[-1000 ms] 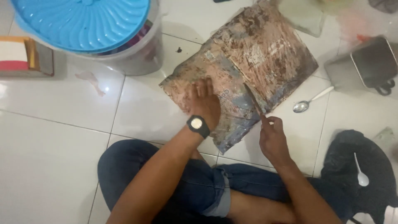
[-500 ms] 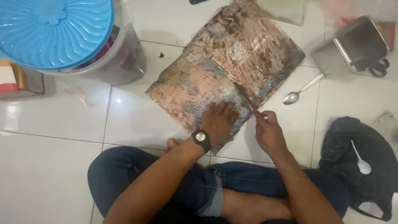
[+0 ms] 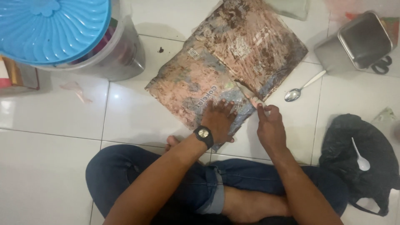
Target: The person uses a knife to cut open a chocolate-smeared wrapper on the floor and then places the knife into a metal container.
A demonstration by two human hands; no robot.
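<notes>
A flattened, brown-smeared packaging sheet (image 3: 227, 68) lies on the white tiled floor (image 3: 50, 166) in the upper middle of the frame, turned like a diamond, with its lower corner just in front of the seated person's crossed, jeans-clad legs. The left hand (image 3: 218, 121), a wristwatch (image 3: 203, 134) on its wrist, lies palm-down on the sheet's lower corner with its fingers (image 3: 217, 105) spread and flat against the surface. Just to its right in the frame, the right hand (image 3: 270, 127) is closed around a knife (image 3: 252, 93), the fingers (image 3: 263, 111) curled together about the handle at the sheet's lower right edge; the blade lies against the sheet and points up and to the left, and the handle is mostly hidden inside the grip. A metal spoon (image 3: 301, 88) rests on the tiles right of the sheet, near the knife hand but apart from it. At the upper right of the frame stands a square metal container (image 3: 361, 39), and scissors handles (image 3: 382, 66) show just beside it. At the lower right lies a black bag (image 3: 361, 160) with a white plastic spoon (image 3: 360, 158) on it. At the upper left of the frame is a translucent tub (image 3: 112, 54) topped by a round blue lid (image 3: 52, 29).
</notes>
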